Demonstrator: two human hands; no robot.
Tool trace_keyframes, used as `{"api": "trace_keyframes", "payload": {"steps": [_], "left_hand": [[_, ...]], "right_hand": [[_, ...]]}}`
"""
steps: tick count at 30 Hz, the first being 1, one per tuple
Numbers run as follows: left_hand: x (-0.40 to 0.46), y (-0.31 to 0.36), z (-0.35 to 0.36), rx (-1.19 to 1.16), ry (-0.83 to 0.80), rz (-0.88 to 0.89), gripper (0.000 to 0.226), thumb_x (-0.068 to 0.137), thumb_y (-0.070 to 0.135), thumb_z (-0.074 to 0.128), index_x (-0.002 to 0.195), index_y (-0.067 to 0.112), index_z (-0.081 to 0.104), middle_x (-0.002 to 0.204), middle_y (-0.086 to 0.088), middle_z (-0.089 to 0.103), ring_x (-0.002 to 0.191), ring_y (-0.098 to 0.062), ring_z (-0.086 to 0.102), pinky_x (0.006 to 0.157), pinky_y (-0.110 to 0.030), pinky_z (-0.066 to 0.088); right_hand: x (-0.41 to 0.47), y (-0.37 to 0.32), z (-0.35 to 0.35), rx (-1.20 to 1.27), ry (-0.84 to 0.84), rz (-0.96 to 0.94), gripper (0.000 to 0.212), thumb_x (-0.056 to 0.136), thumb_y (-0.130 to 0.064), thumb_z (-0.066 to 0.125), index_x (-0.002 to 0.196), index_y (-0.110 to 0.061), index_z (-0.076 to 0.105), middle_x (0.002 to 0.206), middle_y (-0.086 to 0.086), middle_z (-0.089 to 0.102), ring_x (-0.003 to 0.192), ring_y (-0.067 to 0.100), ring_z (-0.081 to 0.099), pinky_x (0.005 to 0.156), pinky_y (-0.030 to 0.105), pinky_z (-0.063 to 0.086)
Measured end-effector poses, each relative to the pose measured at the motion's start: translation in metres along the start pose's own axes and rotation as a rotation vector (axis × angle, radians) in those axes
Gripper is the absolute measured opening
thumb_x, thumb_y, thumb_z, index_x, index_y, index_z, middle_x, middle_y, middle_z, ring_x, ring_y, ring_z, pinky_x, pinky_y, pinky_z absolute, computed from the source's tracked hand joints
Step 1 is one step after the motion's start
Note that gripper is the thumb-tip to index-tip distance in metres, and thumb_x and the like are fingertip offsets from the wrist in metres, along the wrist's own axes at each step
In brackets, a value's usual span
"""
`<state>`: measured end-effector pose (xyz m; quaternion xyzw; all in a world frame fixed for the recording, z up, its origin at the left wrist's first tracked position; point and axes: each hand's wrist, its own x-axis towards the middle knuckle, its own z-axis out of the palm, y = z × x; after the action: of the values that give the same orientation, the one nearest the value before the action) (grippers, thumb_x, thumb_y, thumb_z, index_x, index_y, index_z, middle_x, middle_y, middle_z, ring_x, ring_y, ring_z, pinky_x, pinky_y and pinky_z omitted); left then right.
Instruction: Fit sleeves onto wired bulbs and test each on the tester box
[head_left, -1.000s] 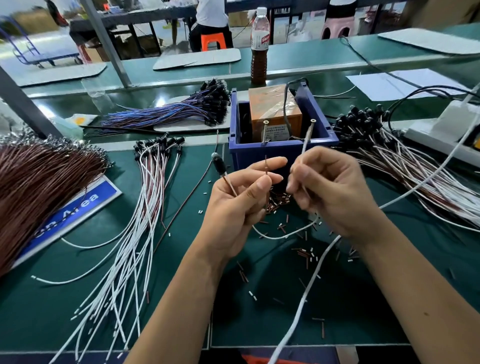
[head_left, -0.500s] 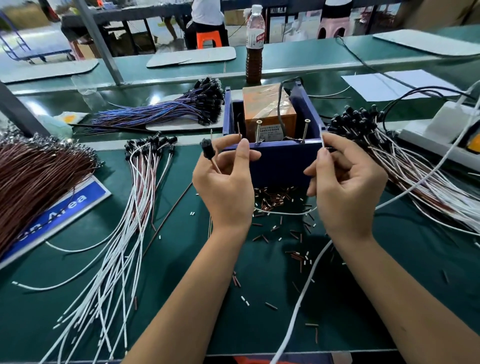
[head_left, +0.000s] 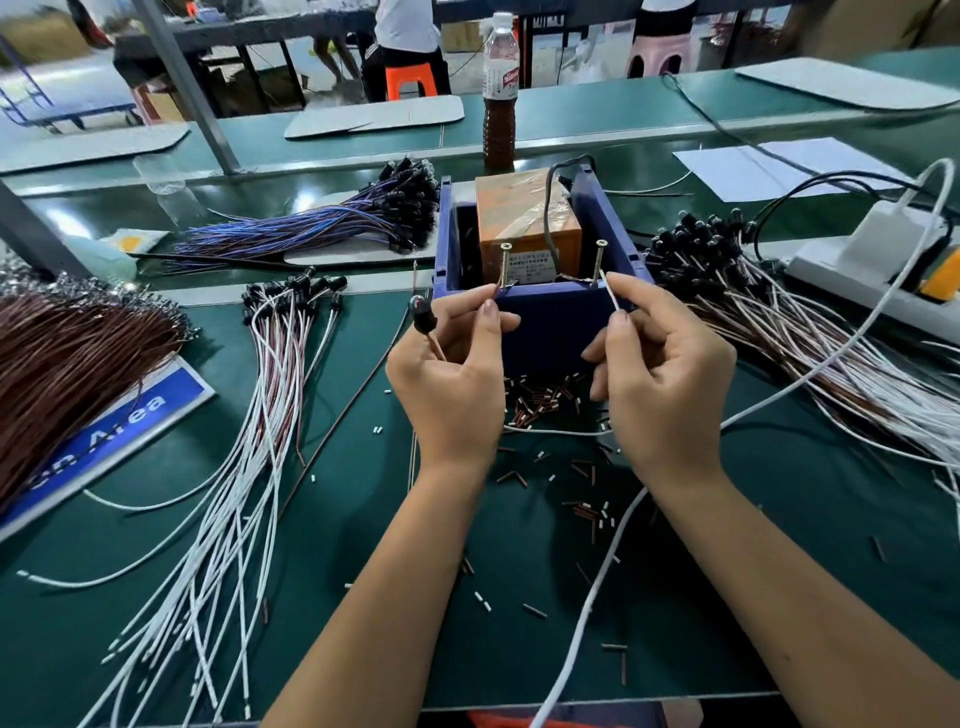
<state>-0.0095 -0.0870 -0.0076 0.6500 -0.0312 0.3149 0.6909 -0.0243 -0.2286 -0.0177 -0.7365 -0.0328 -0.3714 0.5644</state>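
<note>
fingers first: the left hand pinches a thin brown lead between thumb and forefinger, tip up against the left screw standing on the tester box. the black bulb juts out over the back of that same hand, its wire running down under the curled fingers. right hand pinches the white lead the same way, tip laid at the foot of the right screw; whether it actually touches the metal, cannot tell. the white wire loops below both palms across the green mat.

out from there: the blue box holds an orange block wrapped in tape, a black cable dropping into it. brown and white sleeve pieces lie scattered at the foot of the box and on toward the wrists. left of the hands, a fan of white and brown wired bulbs; further left, a brown wire bundle. right side, another heap of black-capped wires beside a white power strip. behind the box, a bottle of brown liquid stands upright.
</note>
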Motion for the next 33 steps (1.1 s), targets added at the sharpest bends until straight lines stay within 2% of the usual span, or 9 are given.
{"api": "trace_keyframes", "payload": {"steps": [6,15,19,22,24,27,30,33], "left_hand": [[0.000,-0.002,-0.001,0.026,-0.025,0.062,0.010,0.097,0.003,0.067,0.104,0.005,0.075,0.082,-0.001,0.078,0.080,-0.014,0.076,0.080,-0.021,0.056],[0.001,-0.004,-0.002,0.031,-0.033,0.056,0.011,0.098,0.006,0.067,0.106,0.005,0.075,0.083,-0.001,0.078,0.082,-0.016,0.076,0.079,-0.020,0.056],[0.000,0.002,-0.004,-0.058,0.020,0.039,0.010,0.098,0.009,0.067,0.103,0.010,0.075,0.082,-0.002,0.078,0.075,-0.014,0.073,0.073,-0.023,0.054],[0.000,0.011,-0.004,-0.163,0.027,-0.022,0.009,0.097,0.012,0.067,0.102,0.011,0.074,0.081,-0.007,0.078,0.064,-0.012,0.065,0.066,-0.028,0.046],[-0.001,0.019,0.002,-0.206,-0.011,-0.060,0.009,0.095,0.012,0.067,0.100,0.010,0.074,0.081,-0.009,0.078,0.059,-0.009,0.061,0.064,-0.027,0.044],[-0.007,0.039,0.028,-0.287,-0.168,-0.093,0.009,0.096,0.008,0.065,0.100,0.005,0.073,0.081,-0.013,0.077,0.053,-0.001,0.058,0.058,-0.015,0.043],[-0.017,0.061,0.070,-0.380,-0.350,-0.151,0.009,0.097,0.000,0.063,0.099,0.001,0.071,0.079,-0.017,0.074,0.048,0.002,0.056,0.052,-0.008,0.041],[-0.031,0.078,0.121,-0.411,-0.456,-0.308,0.010,0.098,-0.005,0.062,0.102,-0.004,0.071,0.080,-0.017,0.072,0.045,0.002,0.055,0.048,-0.008,0.039]], "right_hand": [[0.001,0.001,-0.001,-0.027,-0.003,-0.021,0.031,0.102,-0.014,0.054,0.127,-0.012,0.072,0.073,-0.006,0.071,0.050,0.018,0.064,0.050,0.033,0.052],[0.001,0.000,-0.002,-0.027,-0.020,-0.017,0.030,0.102,-0.013,0.055,0.127,-0.013,0.071,0.072,-0.008,0.070,0.051,0.017,0.064,0.050,0.028,0.051],[0.001,-0.005,-0.002,0.027,-0.001,0.017,0.028,0.101,-0.013,0.054,0.125,-0.016,0.068,0.069,-0.003,0.069,0.046,0.020,0.062,0.048,0.032,0.052],[0.004,-0.012,-0.009,0.059,0.042,0.017,0.024,0.101,-0.010,0.054,0.122,-0.016,0.065,0.068,-0.001,0.069,0.045,0.022,0.063,0.046,0.034,0.051],[0.009,-0.016,-0.018,0.012,0.062,-0.032,0.020,0.102,-0.008,0.054,0.115,-0.013,0.067,0.068,-0.004,0.070,0.049,0.020,0.066,0.046,0.037,0.053],[0.021,-0.023,-0.043,-0.054,0.083,-0.065,0.019,0.102,-0.011,0.055,0.106,-0.014,0.073,0.076,-0.007,0.073,0.057,0.017,0.071,0.050,0.041,0.058],[0.035,-0.028,-0.078,-0.174,0.092,-0.058,0.023,0.102,-0.020,0.054,0.112,-0.017,0.075,0.089,-0.006,0.077,0.068,0.013,0.074,0.062,0.043,0.062],[0.054,-0.034,-0.128,-0.328,0.155,0.051,0.033,0.098,-0.031,0.054,0.123,-0.022,0.074,0.103,-0.004,0.078,0.086,0.014,0.074,0.081,0.047,0.063]]}}
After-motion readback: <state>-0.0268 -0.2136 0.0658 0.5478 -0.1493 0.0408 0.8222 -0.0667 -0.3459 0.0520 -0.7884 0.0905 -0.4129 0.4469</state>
